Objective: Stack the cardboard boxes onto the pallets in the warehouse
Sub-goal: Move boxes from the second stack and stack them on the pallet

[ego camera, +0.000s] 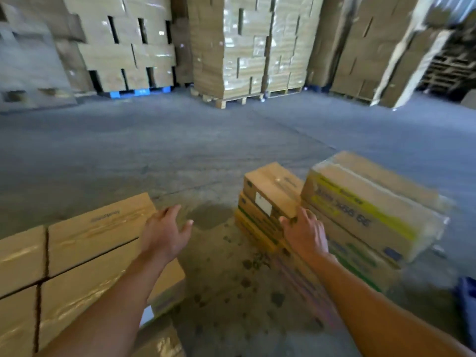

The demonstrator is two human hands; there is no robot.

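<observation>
A pile of taped cardboard boxes [85, 243] fills the lower left, its flat top level with my forearm. On the floor at the right stands a short stack of small cardboard boxes [270, 199] with a white label. Beside it sits a bigger box with a yellow stripe [371, 204] on top of other boxes. My left hand [164, 233] hovers open over the floor, just past the left pile's corner. My right hand [304, 233] is open too, fingers spread, in front of the small stack's near side; whether it touches is unclear. Both hands hold nothing.
Bare grey concrete floor [206, 140] stretches ahead, stained near my hands. Tall wrapped loads of cardboard stand on a wooden pallet [231, 100] and a blue pallet [140, 92] at the back. Empty wooden pallets [450, 70] are stacked far right. Something blue [467, 297] lies at the lower right edge.
</observation>
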